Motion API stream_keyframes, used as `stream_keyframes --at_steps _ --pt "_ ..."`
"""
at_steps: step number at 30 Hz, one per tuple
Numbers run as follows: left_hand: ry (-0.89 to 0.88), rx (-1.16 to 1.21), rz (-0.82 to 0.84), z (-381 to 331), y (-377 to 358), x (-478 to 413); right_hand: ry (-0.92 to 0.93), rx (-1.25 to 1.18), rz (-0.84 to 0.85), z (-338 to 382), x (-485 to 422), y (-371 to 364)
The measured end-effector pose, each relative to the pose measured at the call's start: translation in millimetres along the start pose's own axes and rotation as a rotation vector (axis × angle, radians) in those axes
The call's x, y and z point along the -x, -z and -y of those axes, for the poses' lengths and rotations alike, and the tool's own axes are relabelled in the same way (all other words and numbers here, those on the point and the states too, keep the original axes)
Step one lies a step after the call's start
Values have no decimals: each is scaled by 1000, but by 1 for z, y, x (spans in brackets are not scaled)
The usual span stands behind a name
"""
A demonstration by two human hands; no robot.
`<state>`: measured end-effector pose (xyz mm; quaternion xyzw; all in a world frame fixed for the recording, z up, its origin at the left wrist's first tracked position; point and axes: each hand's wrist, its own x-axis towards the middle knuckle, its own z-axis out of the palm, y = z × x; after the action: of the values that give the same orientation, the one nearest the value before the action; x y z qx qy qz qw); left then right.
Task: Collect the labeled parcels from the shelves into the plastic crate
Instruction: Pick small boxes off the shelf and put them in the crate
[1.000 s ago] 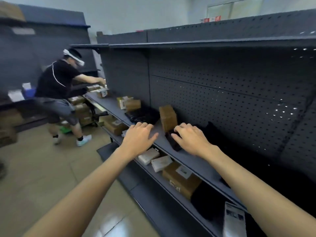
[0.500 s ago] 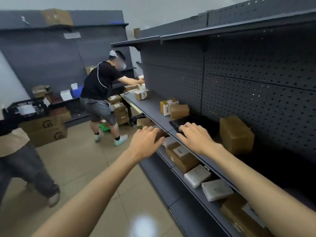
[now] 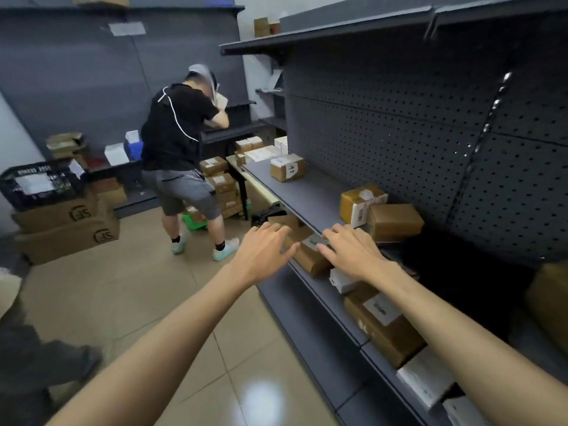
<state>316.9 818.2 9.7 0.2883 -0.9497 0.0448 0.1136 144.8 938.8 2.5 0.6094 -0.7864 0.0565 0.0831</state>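
1. Shelving unit, dark grey with a pegboard back. Change: over the last second the view has travelled along it toward the aisle's far end, and a bare stretch of middle shelf now lies ahead. No writing.
2. Other person, black shirt. Change: was reaching to the shelf a second ago, arms now raised to the head. No print legible.
3. Stacked cartons, far left, in view only for the last half second. Each bears a rounded logo that reads like "SF" or "JS", too soft to settle.
4. Plastic crate, black, on top of the cartons and well apart from both hands. Likewise newly in view. Pale rim lettering, illegible.
5. Plain parcel touching taped parcel, on the middle shelf just beyond the right hand. The label print is unreadable.
6. Marked parcel, further along the middle shelf. White label with a handwritten mark, not decipherable.
7. Lower-shelf parcel, beneath the hands. Label blurred.
8. Right hand, palm down with fingers loosely spread over the shelf's front edge. It holds nothing, and contact cannot be told.
9. Left hand, same pose, on the aisle side. Both hands are unchanged and empty. Judgement: no parcel is secured yet. Item 5 is nearest, and the carry to the crate crosses the aisle.
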Motion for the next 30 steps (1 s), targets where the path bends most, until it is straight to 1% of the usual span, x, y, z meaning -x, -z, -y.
stream_keyframes --at_steps 4,7,10,15,19,24,30 --pt "-135 32 29 42 -17 -65 -171 -11 28 -2 -48 -14" --pt "-261 29 31 61 -28 -113 -316 -6 32 -7 -75 -20" --pt "-374 71 31 67 -39 -154 -435 -6 43 -10 -91 -25" --pt "-505 106 35 61 -57 -212 -614 -28 36 -30 -115 -34" --pt "-594 138 5 54 -77 -257 -720 -88 -2 -51 -139 -51" --pt "-660 150 23 45 -111 -303 -814 -115 -58 -71 -158 -78" --pt "-707 229 34 27 -133 -335 -913 -165 -27 -73 -163 -92"
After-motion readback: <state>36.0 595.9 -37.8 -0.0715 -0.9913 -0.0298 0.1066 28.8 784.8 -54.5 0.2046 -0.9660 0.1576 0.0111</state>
